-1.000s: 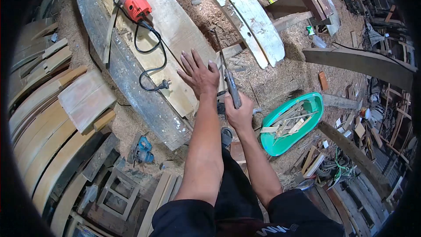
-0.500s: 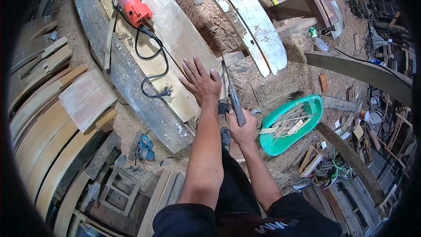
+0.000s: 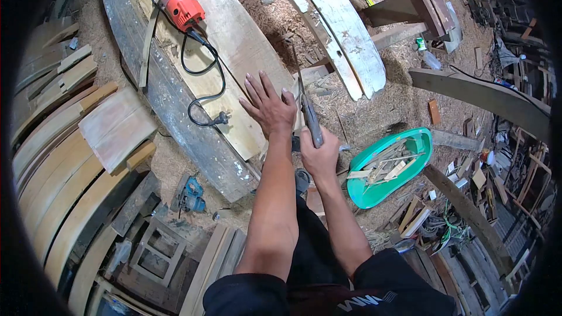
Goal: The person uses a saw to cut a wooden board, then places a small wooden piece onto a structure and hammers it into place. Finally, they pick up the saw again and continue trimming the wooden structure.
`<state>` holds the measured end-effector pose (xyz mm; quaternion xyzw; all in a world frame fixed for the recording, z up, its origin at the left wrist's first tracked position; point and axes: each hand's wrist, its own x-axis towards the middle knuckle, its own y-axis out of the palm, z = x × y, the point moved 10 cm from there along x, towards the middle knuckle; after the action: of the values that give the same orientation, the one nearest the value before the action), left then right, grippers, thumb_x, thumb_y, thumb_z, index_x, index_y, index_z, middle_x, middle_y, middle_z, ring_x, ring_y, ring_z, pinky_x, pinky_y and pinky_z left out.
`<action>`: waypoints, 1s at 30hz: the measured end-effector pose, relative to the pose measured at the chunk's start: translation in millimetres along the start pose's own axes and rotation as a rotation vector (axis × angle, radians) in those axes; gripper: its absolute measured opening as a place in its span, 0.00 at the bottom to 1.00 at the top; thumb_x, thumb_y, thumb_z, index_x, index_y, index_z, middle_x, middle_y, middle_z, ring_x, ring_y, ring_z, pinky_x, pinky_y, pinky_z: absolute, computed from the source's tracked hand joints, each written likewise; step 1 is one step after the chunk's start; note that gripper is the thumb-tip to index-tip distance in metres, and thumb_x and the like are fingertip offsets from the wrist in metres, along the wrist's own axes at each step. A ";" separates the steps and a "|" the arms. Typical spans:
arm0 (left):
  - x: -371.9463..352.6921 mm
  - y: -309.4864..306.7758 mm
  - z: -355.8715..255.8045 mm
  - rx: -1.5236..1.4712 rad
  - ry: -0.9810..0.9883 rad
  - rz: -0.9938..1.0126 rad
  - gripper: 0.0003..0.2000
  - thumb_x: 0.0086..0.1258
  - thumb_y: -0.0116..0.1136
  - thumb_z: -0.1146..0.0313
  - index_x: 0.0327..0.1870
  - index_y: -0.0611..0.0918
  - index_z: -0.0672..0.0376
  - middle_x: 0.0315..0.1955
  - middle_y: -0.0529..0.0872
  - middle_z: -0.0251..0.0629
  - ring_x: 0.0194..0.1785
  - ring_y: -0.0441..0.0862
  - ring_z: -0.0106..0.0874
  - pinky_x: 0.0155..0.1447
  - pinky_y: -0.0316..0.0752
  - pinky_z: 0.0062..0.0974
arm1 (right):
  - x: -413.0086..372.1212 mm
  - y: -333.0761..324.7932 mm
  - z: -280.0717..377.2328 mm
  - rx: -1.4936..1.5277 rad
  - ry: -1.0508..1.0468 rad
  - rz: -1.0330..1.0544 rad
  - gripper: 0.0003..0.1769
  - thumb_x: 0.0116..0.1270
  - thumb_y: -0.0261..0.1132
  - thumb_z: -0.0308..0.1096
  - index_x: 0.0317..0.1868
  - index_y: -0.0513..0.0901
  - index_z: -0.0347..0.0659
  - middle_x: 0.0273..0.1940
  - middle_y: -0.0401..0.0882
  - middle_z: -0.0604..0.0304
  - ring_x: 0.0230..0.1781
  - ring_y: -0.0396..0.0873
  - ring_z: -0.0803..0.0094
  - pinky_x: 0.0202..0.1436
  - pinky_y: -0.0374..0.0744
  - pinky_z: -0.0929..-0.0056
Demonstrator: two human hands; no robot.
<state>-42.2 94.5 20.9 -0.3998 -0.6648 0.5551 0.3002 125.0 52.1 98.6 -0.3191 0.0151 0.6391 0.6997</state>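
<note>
My left hand (image 3: pixel 273 108) lies flat with fingers spread on the pale wooden board (image 3: pixel 246 41), close to its right edge. Wrapped round the grip of a handsaw (image 3: pixel 311 118) is my right hand (image 3: pixel 320 153). The narrow blade points away from me and runs along the board's right edge, beside my left fingers. Farther up the board rests a red trim router (image 3: pixel 181 9) with a clear base. Its black cord (image 3: pixel 220 82) loops down to a plug left of my left hand.
A green plastic tub (image 3: pixel 358 190) of wood scraps stands at the right. White-painted curved planks (image 3: pixel 345 29) lie beyond the saw. At lower left are a blue power tool (image 3: pixel 192 196) and stacked curved boards (image 3: pixel 70 181). Shavings cover the floor (image 3: pixel 374 114).
My right hand has pushed the handsaw a short way forward, away from my body. The left hand stays in place on the board.
</note>
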 end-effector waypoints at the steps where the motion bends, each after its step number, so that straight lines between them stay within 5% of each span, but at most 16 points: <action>1: 2.6 1.1 -0.3 0.003 -0.003 0.001 0.39 0.68 0.50 0.52 0.80 0.58 0.55 0.80 0.50 0.51 0.83 0.46 0.44 0.80 0.37 0.63 | -2.2 -0.6 4.2 0.017 -0.024 -0.004 0.12 0.62 0.65 0.31 0.25 0.76 0.33 0.16 0.68 0.54 0.16 0.66 0.73 0.23 0.69 0.65; 21: 0.7 1.0 -0.8 -0.002 -0.004 -0.019 0.38 0.68 0.48 0.51 0.80 0.58 0.54 0.81 0.48 0.49 0.84 0.45 0.43 0.80 0.34 0.62 | 8.8 -14.2 -4.2 0.051 -0.084 -0.033 0.14 0.63 0.65 0.33 0.23 0.75 0.34 0.14 0.66 0.55 0.15 0.65 0.74 0.22 0.67 0.66; 24: -0.8 -2.7 -3.4 -0.004 0.005 -0.041 0.37 0.70 0.49 0.52 0.79 0.59 0.56 0.80 0.51 0.52 0.83 0.47 0.44 0.80 0.36 0.59 | 19.1 -12.1 13.8 0.096 -0.357 -0.106 0.15 0.64 0.66 0.33 0.23 0.75 0.34 0.15 0.65 0.55 0.16 0.65 0.77 0.22 0.67 0.66; 30: -2.0 -0.3 -1.0 -0.015 0.013 -0.054 0.37 0.71 0.48 0.52 0.80 0.58 0.55 0.80 0.50 0.51 0.83 0.47 0.43 0.81 0.35 0.58 | 24.8 -39.4 38.7 0.162 -0.294 -0.114 0.15 0.65 0.66 0.33 0.23 0.75 0.35 0.15 0.67 0.58 0.17 0.65 0.78 0.21 0.65 0.68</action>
<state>-40.4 93.3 21.5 -0.3875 -0.6777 0.5390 0.3163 150.2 92.9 135.5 -0.1653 -0.0542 0.6347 0.7529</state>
